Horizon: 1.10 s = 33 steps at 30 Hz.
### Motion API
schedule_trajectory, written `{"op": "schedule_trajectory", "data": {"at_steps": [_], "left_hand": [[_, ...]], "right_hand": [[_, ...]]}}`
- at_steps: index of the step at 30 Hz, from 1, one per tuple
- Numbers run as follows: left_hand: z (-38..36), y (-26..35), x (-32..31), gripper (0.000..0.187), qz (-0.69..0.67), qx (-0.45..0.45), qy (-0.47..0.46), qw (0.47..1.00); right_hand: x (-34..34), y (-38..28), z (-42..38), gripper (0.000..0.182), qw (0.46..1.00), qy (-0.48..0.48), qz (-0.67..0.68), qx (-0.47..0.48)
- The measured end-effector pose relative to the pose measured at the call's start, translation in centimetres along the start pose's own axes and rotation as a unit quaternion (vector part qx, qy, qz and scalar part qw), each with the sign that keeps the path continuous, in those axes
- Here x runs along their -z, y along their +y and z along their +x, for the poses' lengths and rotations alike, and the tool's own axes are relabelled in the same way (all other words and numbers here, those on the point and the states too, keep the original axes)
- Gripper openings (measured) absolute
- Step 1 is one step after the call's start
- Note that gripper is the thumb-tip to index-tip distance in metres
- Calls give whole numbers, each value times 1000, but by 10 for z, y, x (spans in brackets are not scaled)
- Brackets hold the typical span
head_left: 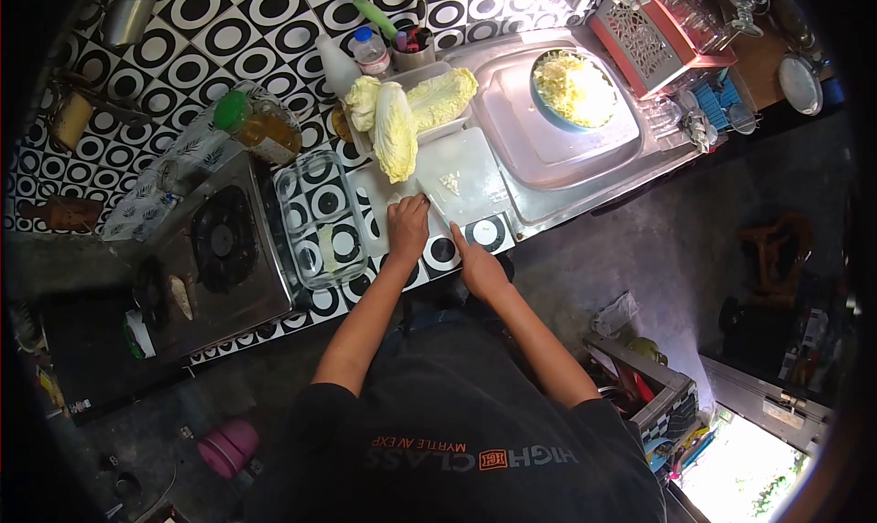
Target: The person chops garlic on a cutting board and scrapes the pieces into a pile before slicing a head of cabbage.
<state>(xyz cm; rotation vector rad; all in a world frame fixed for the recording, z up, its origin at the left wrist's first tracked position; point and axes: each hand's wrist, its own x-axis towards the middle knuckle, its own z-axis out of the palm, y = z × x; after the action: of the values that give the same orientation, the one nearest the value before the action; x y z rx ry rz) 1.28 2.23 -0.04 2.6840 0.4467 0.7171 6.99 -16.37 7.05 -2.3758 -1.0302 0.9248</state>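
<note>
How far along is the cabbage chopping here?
Done: a blue bowl in the sink holds shredded cabbage. In hand: the left hand and right hand rest at the near edge of the white cutting board, which bears only a few scraps. Left: several napa cabbage pieces lie uncut beside the board.

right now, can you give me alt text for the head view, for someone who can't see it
Seen from above, a person rests both hands, left hand and right hand, at the near edge of a white cutting board on a black-and-white circle-patterned counter. Napa cabbage lies behind the board; a bowl of shredded cabbage sits in the sink, a gas stove to the left.
</note>
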Motion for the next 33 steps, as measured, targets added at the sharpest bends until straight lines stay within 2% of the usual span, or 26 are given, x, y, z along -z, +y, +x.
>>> {"op": "schedule_trajectory", "data": {"at_steps": [7, 16, 26, 33], "left_hand": [[4, 2, 6, 12, 1, -6, -14, 1000], [6, 1, 6, 15, -18, 1, -20, 1000], [6, 3, 9, 15, -12, -5, -16, 1000], [-5, 5, -1, 29, -28, 6, -9, 1000]], "right_hand": [[-12, 8, 7, 77, 999, 20, 28, 1], [-14, 14, 17, 83, 999, 22, 33, 4], [-6, 2, 61, 82, 999, 40, -18, 24], [16, 3, 61, 81, 996, 21, -69, 50]]}}
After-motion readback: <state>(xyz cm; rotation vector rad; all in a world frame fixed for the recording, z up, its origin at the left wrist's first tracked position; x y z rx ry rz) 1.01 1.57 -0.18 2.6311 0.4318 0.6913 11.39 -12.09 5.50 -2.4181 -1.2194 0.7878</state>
